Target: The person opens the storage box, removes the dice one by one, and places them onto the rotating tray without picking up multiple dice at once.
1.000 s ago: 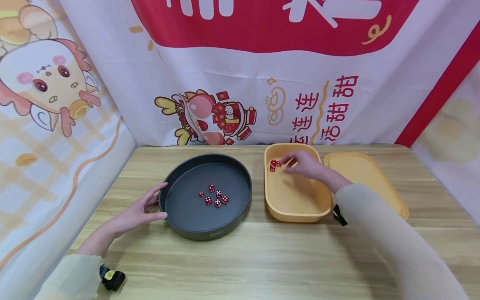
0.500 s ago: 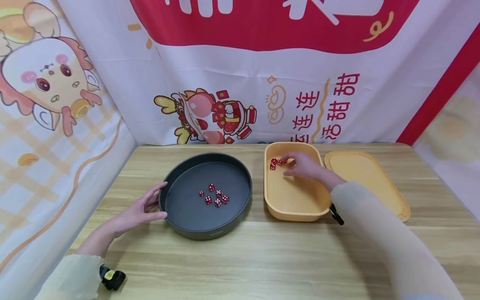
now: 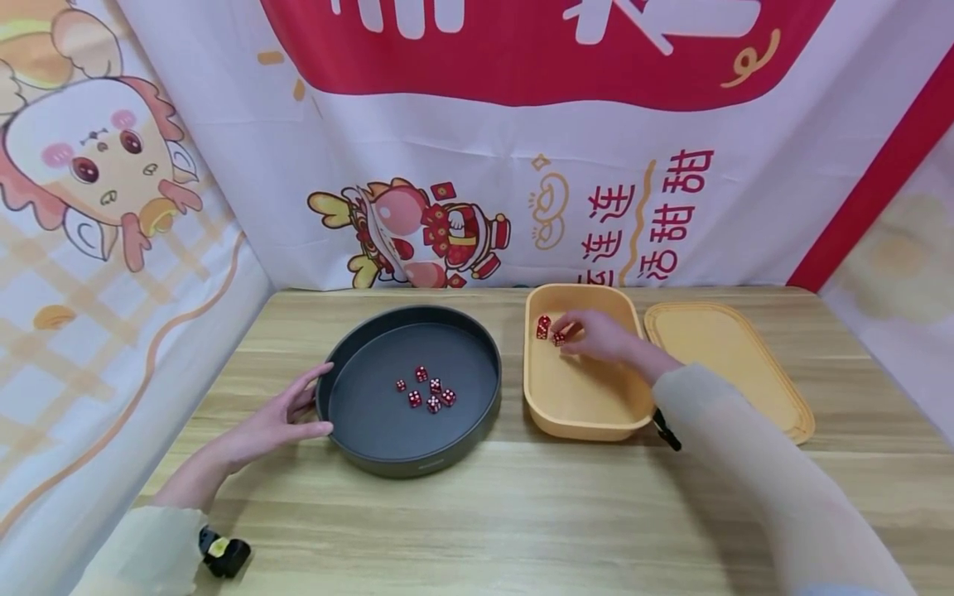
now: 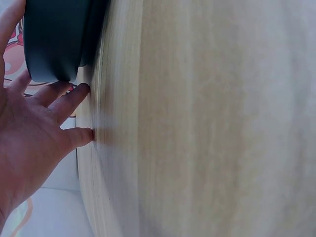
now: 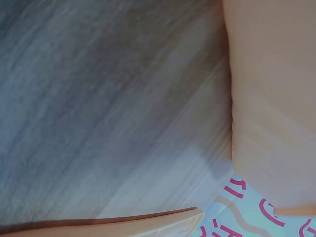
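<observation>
My left hand (image 3: 272, 426) rests with spread fingers against the left side of a round dark pan (image 3: 387, 447). In the left wrist view, fingertips of that hand (image 4: 34, 131) touch the pan's outer wall (image 4: 54, 44) and reach down to the tabletop. Several red dice (image 3: 434, 403) with white pips lie on the pan's floor. My right hand (image 3: 599, 335) is down inside a yellow-orange rectangular container (image 3: 581, 406), pinching a red die (image 3: 559, 338) between thumb and fingers. Just left of it are other red dice (image 3: 543, 327). The right wrist view does not show the fingers.
A flat yellow-orange lid (image 3: 734, 364) lies on the wooden table (image 3: 477, 530) right of the container, partly behind the right sleeve (image 3: 745, 447). Printed cloth (image 3: 507, 223) hangs along the table's back edge, and more covers the left side.
My right hand has closed its fingers on a die at the container's back left and shifted slightly left and nearer. The left hand and the pan stay put.
</observation>
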A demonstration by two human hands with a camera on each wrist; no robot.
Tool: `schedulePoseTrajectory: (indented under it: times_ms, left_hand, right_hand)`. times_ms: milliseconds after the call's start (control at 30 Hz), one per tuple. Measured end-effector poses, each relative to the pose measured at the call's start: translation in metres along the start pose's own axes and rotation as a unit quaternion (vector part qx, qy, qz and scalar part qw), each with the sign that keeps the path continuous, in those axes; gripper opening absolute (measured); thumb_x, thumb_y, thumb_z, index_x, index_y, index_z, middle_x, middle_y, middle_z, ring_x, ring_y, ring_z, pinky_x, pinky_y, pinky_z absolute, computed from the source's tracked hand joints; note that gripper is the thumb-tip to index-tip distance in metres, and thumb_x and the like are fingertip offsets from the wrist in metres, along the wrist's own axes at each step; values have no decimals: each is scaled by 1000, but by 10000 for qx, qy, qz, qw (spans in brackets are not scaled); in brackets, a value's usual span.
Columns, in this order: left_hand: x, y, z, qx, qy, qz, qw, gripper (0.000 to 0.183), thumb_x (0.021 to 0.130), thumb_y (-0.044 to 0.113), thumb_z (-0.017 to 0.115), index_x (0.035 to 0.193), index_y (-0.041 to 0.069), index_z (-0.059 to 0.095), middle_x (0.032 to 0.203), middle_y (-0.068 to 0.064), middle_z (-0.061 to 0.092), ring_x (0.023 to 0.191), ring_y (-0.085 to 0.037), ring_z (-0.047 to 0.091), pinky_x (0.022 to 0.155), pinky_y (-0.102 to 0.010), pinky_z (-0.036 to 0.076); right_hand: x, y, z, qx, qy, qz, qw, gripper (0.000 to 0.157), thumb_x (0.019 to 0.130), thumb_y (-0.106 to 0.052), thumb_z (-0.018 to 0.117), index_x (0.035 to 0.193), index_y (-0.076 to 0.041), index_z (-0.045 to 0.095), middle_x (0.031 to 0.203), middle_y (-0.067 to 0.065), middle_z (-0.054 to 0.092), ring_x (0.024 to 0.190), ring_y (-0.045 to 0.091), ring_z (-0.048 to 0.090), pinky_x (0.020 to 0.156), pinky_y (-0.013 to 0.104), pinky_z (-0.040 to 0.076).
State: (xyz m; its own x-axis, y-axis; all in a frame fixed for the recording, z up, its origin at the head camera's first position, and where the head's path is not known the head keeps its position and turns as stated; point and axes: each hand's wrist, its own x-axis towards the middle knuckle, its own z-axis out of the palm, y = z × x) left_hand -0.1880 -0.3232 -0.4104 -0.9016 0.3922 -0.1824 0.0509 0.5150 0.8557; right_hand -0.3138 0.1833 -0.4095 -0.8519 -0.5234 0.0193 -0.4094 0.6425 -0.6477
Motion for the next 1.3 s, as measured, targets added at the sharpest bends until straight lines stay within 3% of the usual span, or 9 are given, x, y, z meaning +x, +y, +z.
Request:
schedulePoseTrajectory:
  times_ms: [233,433,600,867,1067,1300]
  left_hand:
    - [0,-1,0,14,-4,23,10000,86,94,19,67,157,23,9,156,-32,3,139,-52,12,105,-64,22]
    - [1,-3,1,-25,-15,71,10000,87,93,19,67,157,22,9,156,-32,3,139,-52,12,105,-64,22]
    - [1,-3,1,-63,-23,71,10000,87,93,19,68,157,21,9,156,-33,2,139,-52,11,106,-64,20]
    - [1,-6,-1,-68,-44,102,9999,87,93,21,68,157,20,8,155,-33,6,139,-52,13,105,-63,23]
    - [4,-6,-2,-67,-43,144,9999,87,93,20,68,157,20,9,155,-33,8,139,-51,15,105,-62,24]
    - [4,-6,-2,-12,-53,125,9999,87,93,21,68,157,19,9,155,-33,8,139,-50,16,106,-62,24]
  right_hand:
    - [1,1,-1,14,-141,-80,9999,21,81,4,75,101,0,73,95,10,69,85,22,63,73,32,52]
    - [-2,-3,0,177,-158,-22,9997,18,81,3,74,99,0,72,91,7,68,82,19,62,70,30,52]
    - [-7,-13,-3,277,87,-200,9994,19,81,-1,76,99,2,71,92,8,70,82,21,64,72,30,51]
    - [-13,-46,-5,529,71,-501,9973,20,84,-7,76,102,-1,71,97,5,70,85,20,67,75,32,54]
    - [-14,-75,5,719,55,-824,9940,17,84,-4,75,101,-2,72,94,5,71,83,19,67,75,34,54]
    - [-9,-103,19,858,-89,-699,9938,19,85,-4,75,103,0,71,94,3,71,80,16,66,72,30,55]
